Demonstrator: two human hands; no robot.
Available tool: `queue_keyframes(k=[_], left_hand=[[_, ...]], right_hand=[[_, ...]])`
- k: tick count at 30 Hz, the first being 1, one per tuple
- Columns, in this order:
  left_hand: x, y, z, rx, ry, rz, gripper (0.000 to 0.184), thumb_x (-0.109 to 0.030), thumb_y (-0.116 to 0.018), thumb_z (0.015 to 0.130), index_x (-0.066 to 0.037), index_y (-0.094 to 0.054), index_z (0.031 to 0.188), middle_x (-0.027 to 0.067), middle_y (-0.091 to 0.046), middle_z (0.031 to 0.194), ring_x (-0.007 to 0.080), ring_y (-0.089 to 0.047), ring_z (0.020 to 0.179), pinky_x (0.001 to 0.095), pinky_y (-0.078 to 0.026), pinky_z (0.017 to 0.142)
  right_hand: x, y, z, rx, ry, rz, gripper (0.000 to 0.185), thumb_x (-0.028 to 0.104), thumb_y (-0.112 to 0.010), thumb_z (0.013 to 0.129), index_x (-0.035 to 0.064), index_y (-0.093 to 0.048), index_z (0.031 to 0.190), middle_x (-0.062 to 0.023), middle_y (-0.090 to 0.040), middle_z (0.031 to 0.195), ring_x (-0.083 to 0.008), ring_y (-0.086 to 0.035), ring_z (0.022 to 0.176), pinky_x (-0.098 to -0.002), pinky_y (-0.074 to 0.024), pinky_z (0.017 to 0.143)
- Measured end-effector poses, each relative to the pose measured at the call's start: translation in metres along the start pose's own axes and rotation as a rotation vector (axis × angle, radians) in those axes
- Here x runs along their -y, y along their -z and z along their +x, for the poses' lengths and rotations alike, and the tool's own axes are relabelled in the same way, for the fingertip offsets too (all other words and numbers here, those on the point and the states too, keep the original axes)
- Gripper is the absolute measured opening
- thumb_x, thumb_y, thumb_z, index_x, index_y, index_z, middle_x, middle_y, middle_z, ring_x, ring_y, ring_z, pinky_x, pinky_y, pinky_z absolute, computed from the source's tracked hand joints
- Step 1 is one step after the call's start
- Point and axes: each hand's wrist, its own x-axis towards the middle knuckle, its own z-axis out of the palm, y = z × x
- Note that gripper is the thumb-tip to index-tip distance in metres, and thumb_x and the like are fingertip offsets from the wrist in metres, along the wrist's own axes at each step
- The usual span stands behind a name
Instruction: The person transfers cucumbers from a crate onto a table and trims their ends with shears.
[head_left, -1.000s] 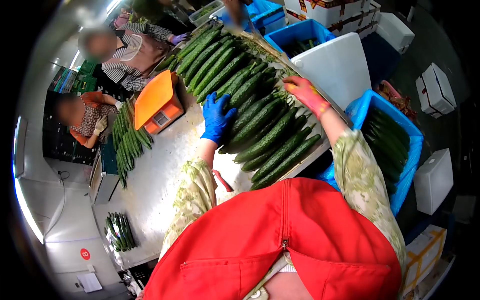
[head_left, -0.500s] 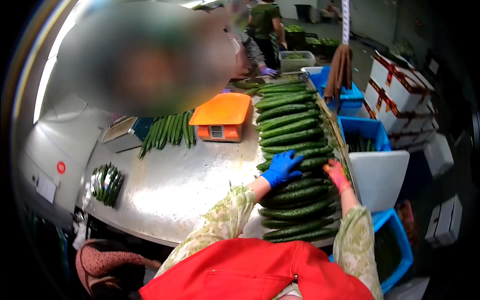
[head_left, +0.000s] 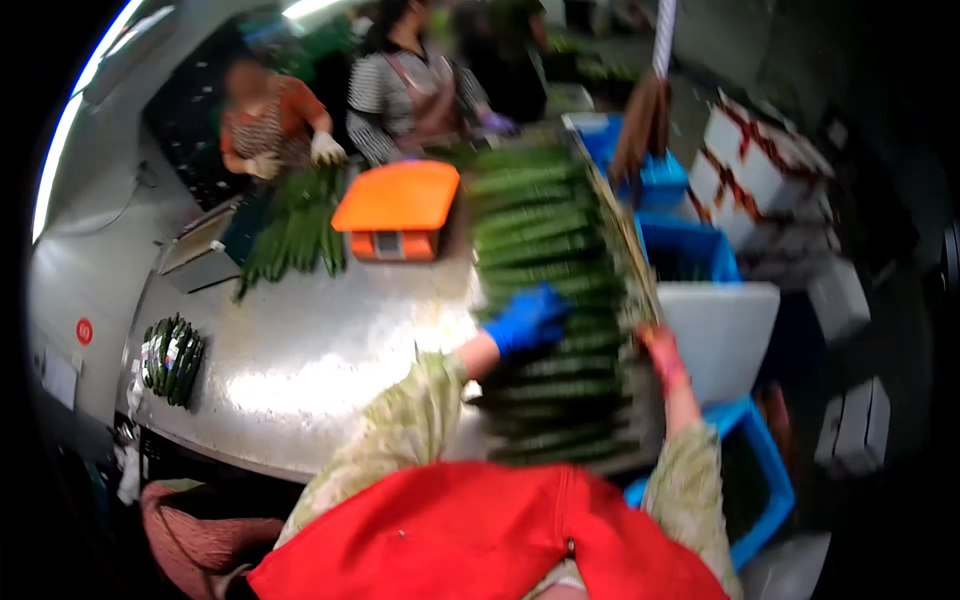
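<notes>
A long row of green cucumbers point(head_left: 530, 225) lies crosswise on the metal table point(head_left: 290, 340), blurred by motion. My left hand point(head_left: 530, 318), in a blue glove, rests on top of the row near its middle. Its fingers look stretched over the cucumbers, not wrapped round one. My right hand point(head_left: 662, 355) wears a pinkish-red glove and is at the right ends of the cucumbers, beside the table's edge. Blur hides how its fingers are bent and whether they hold anything.
An orange scale point(head_left: 395, 210) stands left of the row. Further left lie more cucumbers point(head_left: 295, 235) and a wrapped bundle point(head_left: 172, 360). Co-workers point(head_left: 270, 125) stand across the table. Blue crates point(head_left: 690, 245), a white lid point(head_left: 720, 335) and white boxes point(head_left: 760, 160) are to the right.
The view has shifted, so the table and scale appear further left, and co-workers show more fully. My right hand has drawn slightly away from the cucumber ends; my left stays on the row.
</notes>
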Motion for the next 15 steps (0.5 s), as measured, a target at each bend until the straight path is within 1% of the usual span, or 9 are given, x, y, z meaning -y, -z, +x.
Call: queue_keyframes(k=[1,3,5,6,7,10,12,13,15], left_hand=[[0.003,0.006,0.0,-0.043,0.012,-0.044,0.039,-0.029,-0.064,0.079,-0.009,-0.06,0.113,0.0203,-0.058,0.105,0.0376,-0.055,0.097,0.0455,-0.046,0.084],[-0.005,0.037,-0.011,-0.246,0.113,-0.198,0.039,-0.025,-0.065,0.084,-0.004,-0.058,0.117,0.0192,-0.058,0.114,0.0343,-0.055,0.106,0.042,-0.043,0.092],[-0.036,0.069,-0.029,-0.348,0.182,-0.299,0.045,-0.024,-0.066,0.086,-0.001,-0.055,0.123,0.0191,-0.055,0.122,0.0337,-0.052,0.115,0.0396,-0.041,0.099],[-0.056,0.082,-0.04,-0.311,0.239,-0.266,0.045,-0.023,-0.066,0.086,-0.002,-0.054,0.124,0.0189,-0.054,0.125,0.0346,-0.05,0.117,0.039,-0.039,0.1],[-0.068,0.085,-0.053,-0.277,0.234,-0.242,0.048,-0.024,-0.067,0.086,-0.004,-0.053,0.127,0.0192,-0.053,0.127,0.0354,-0.047,0.122,0.0402,-0.036,0.103],[-0.106,0.062,-0.087,0.007,0.269,0.031,0.075,-0.043,-0.069,0.082,-0.009,-0.04,0.142,0.0193,-0.037,0.146,0.04,-0.028,0.138,0.0487,-0.02,0.112],[-0.123,0.036,-0.096,0.094,0.234,0.168,0.088,-0.051,-0.071,0.076,-0.012,-0.035,0.145,0.0207,-0.029,0.15,0.0441,-0.023,0.138,0.0533,-0.018,0.112],[-0.119,0.017,-0.102,0.153,0.208,0.242,0.091,-0.052,-0.072,0.073,-0.013,-0.034,0.146,0.0206,-0.026,0.15,0.0443,-0.023,0.138,0.0549,-0.018,0.111],[-0.117,0.004,-0.099,0.141,0.191,0.271,0.091,-0.052,-0.071,0.072,-0.013,-0.035,0.145,0.0212,-0.034,0.146,0.0437,-0.03,0.134,0.0553,-0.022,0.109]], right_hand=[[0.001,0.008,-0.008,-0.025,0.054,-0.116,0.036,0.034,-0.059,0.089,0.0007,-0.062,0.104,-0.0082,-0.064,0.085,-0.0168,-0.057,0.078,-0.0312,-0.0454,0.071],[0.022,0.028,-0.032,-0.093,0.074,-0.115,0.038,0.033,-0.058,0.091,0.0,-0.062,0.111,-0.0055,-0.064,0.088,-0.0134,-0.056,0.08,-0.0291,-0.0453,0.072],[0.034,0.047,-0.058,-0.183,-0.02,0.288,0.037,0.027,-0.059,0.092,0.0011,-0.059,0.119,-0.0007,-0.061,0.088,-0.0093,-0.053,0.075,-0.0241,-0.0436,0.069],[0.019,0.065,-0.074,-0.227,0.053,0.367,0.037,0.025,-0.06,0.092,0.0025,-0.057,0.122,-0.0022,-0.063,0.089,-0.0091,-0.056,0.075,-0.0223,-0.0446,0.068],[0.017,0.076,-0.1,-0.309,0.028,0.39,0.036,0.026,-0.06,0.093,0.0019,-0.057,0.12,-0.0044,-0.064,0.091,-0.0108,-0.059,0.08,-0.0232,-0.0477,0.072],[-0.019,0.118,-0.165,-0.565,-0.15,0.355,0.036,0.027,-0.062,0.093,0.0025,-0.059,0.119,-0.007,-0.066,0.095,-0.0126,-0.063,0.082,-0.0239,-0.0504,0.076],[-0.017,0.134,-0.213,-0.77,-0.144,0.372,0.034,0.026,-0.063,0.092,0.0023,-0.06,0.116,-0.0077,-0.066,0.095,-0.014,-0.064,0.08,-0.0242,-0.0508,0.074],[-0.025,0.149,-0.24,-0.791,-0.111,0.349,0.032,0.024,-0.062,0.092,0.0016,-0.061,0.114,-0.0086,-0.067,0.095,-0.0158,-0.064,0.081,-0.0245,-0.0507,0.073],[-0.026,0.166,-0.283,-0.852,-0.099,0.305,0.031,0.023,-0.062,0.093,0.0009,-0.061,0.114,-0.0087,-0.067,0.095,-0.0148,-0.064,0.08,-0.0246,-0.0502,0.072]])
